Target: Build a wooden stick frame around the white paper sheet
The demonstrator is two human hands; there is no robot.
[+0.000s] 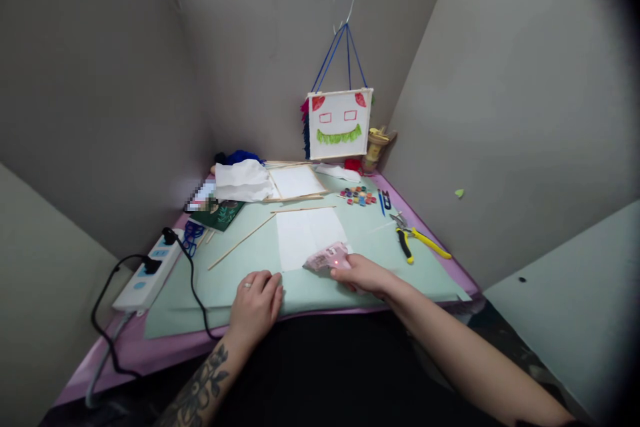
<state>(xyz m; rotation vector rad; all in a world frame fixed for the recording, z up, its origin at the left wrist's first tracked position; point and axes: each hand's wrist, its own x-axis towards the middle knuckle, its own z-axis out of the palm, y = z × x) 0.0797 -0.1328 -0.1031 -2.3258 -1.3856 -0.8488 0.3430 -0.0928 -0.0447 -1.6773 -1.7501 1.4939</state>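
Glue gun [326, 257] over the white sheet [297, 233], right grip [364, 273] wrapped round its handle; likely light, stiff plastic, best held behind the nozzle [307, 266]; left grip [257, 300] palm-down, contents hidden

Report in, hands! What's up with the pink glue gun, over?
Right hand gripping glue gun, red light showing. Left hand resting on mat. Gun's nose close to paper; cord left of left hand.

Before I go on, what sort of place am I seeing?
Likely a craft booth: grey partitions stand on three sides of the worktable, the right hand holds what looks like a pink glue gun, and pliers lie nearby.
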